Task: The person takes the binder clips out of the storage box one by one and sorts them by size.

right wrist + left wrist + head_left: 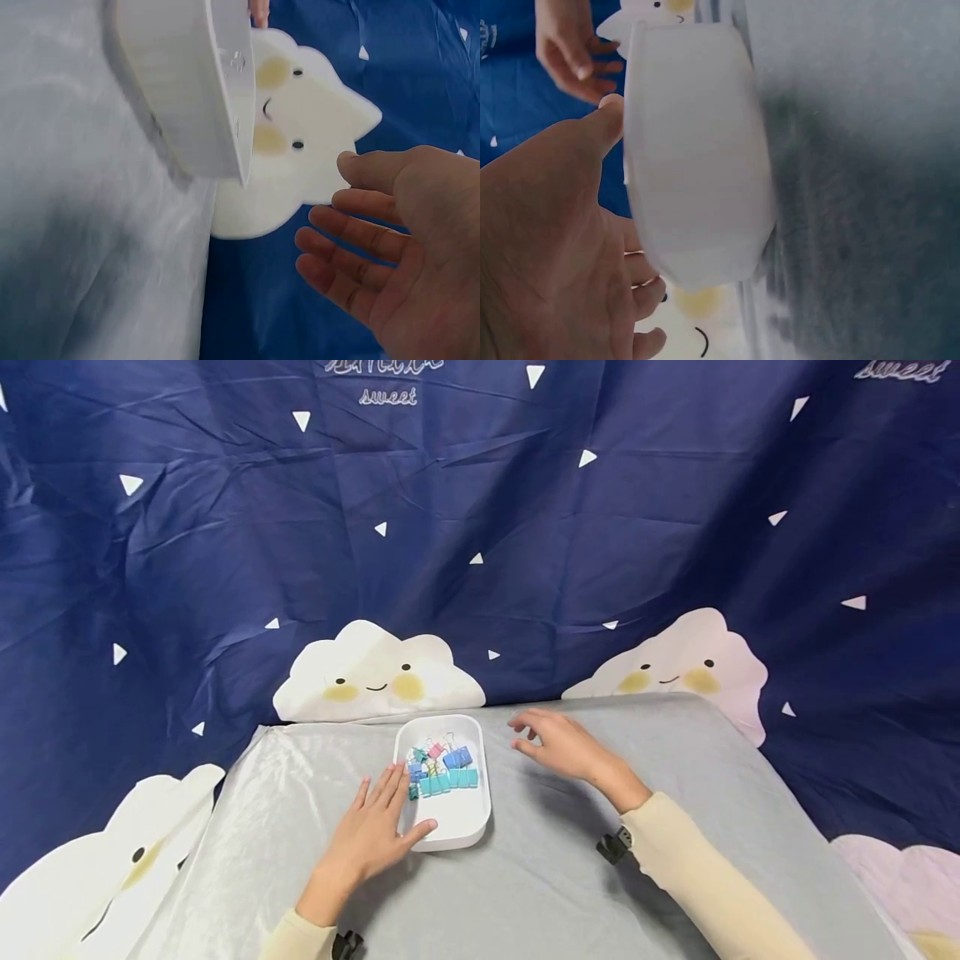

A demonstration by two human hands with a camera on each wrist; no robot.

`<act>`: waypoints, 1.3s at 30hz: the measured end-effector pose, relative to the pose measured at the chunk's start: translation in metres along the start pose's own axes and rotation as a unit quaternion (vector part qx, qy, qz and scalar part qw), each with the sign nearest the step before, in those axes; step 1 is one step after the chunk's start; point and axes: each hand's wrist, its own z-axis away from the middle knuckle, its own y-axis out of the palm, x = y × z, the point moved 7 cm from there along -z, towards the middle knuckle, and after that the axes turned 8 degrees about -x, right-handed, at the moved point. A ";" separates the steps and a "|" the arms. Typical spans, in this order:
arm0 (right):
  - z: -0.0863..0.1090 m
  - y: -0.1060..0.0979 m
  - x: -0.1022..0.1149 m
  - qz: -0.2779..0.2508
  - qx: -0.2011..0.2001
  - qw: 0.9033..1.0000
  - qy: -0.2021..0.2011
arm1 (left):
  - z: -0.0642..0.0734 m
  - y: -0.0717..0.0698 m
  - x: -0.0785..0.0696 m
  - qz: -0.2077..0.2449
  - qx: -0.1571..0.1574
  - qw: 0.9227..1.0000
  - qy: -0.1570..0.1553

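Note:
A white plastic container [450,820] with rounded corners stands on the grey cloth, holding several binder clips toward its far half. Among them are teal binder clips [462,778], blue binder clips [458,757] and a pink binder clip [435,750]. My left hand [369,833] lies over the container's left rim, fingers extended and thumb spread near the front; in the left wrist view the thumb meets the rim. To the right of the container hovers my right hand [564,745], fingers loosely bent and nothing in them. The container's outer wall [176,90] shows beside it in the right wrist view.
Grey velvety cloth [540,877] covers the table. Behind it hangs a dark blue curtain [465,485] with white triangles and smiling clouds. A black wrist device [613,846] sits at the right sleeve, and another [347,945] at the left.

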 end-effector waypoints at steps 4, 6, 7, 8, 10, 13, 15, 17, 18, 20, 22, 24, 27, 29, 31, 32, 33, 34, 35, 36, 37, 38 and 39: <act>-0.012 0.012 0.021 -0.007 0.018 1.000 -0.018 | 0.004 0.003 0.001 0.003 0.001 1.000 -0.013; -0.017 0.020 0.030 -0.011 0.030 0.999 -0.026 | 0.005 0.004 0.002 0.004 0.004 1.000 -0.018; -0.019 0.023 0.035 -0.014 0.035 0.999 -0.030 | 0.006 0.004 0.002 0.006 0.006 1.000 -0.021; -0.021 0.027 0.040 -0.018 0.039 0.999 -0.034 | 0.007 0.005 0.002 0.007 0.009 1.000 -0.025; -0.026 0.034 0.047 -0.025 0.045 0.998 -0.044 | 0.007 0.005 0.002 0.011 0.012 0.999 -0.031; -0.032 0.045 0.057 -0.035 0.057 0.996 -0.051 | 0.007 0.006 0.002 0.015 0.012 0.999 -0.037; -0.035 0.052 0.062 -0.041 0.067 0.996 -0.052 | 0.007 0.007 0.002 0.015 0.013 0.999 -0.039; -0.038 0.060 0.066 -0.040 0.078 0.995 -0.051 | 0.007 0.008 0.002 0.017 0.015 0.999 -0.040; -0.039 0.063 0.068 -0.042 0.080 0.994 -0.053 | 0.007 0.009 0.002 0.017 0.016 0.999 -0.041; -0.042 0.069 0.072 -0.043 0.083 0.994 -0.056 | 0.007 0.009 0.002 0.016 0.018 0.999 -0.043; -0.045 0.076 0.075 -0.040 0.089 0.994 -0.058 | 0.007 0.009 0.003 0.015 0.015 0.999 -0.044; -0.047 0.082 0.078 -0.042 0.094 0.993 -0.057 | 0.007 0.009 0.003 0.012 0.013 0.999 -0.044; -0.050 0.092 0.078 -0.034 0.103 0.993 -0.051 | 0.007 0.008 0.005 0.013 0.010 0.999 -0.044; -0.052 0.098 0.077 -0.031 0.105 0.993 -0.046 | 0.007 0.008 0.005 0.016 0.007 0.999 -0.042; -0.054 0.104 0.076 -0.029 0.108 0.993 -0.042 | 0.008 0.007 0.006 0.020 0.002 0.999 -0.039; -0.054 0.107 0.075 -0.031 0.110 0.993 -0.040 | 0.008 0.007 0.007 0.022 -0.002 0.999 -0.038; -0.055 0.110 0.075 -0.033 0.115 0.992 -0.037 | 0.009 0.007 0.007 0.024 -0.006 0.999 -0.038; -0.055 0.113 0.075 -0.031 0.119 0.992 -0.034 | 0.010 0.007 0.008 0.027 -0.011 0.999 -0.037; -0.055 0.117 0.074 -0.031 0.126 0.991 -0.032 | 0.010 0.007 0.008 0.029 -0.014 0.999 -0.036; -0.055 0.120 0.074 -0.027 0.132 0.990 -0.031 | 0.011 0.007 0.008 0.033 -0.020 0.999 -0.034; -0.054 0.124 0.074 -0.019 0.141 0.989 -0.031 | 0.011 0.007 0.009 0.034 -0.025 0.999 -0.033; -0.054 0.127 0.074 -0.012 0.149 0.988 -0.032 | 0.012 0.007 0.009 0.035 -0.029 0.998 -0.032; -0.053 0.131 0.075 -0.003 0.157 0.987 -0.035 | 0.013 0.008 0.009 0.036 -0.032 0.998 -0.030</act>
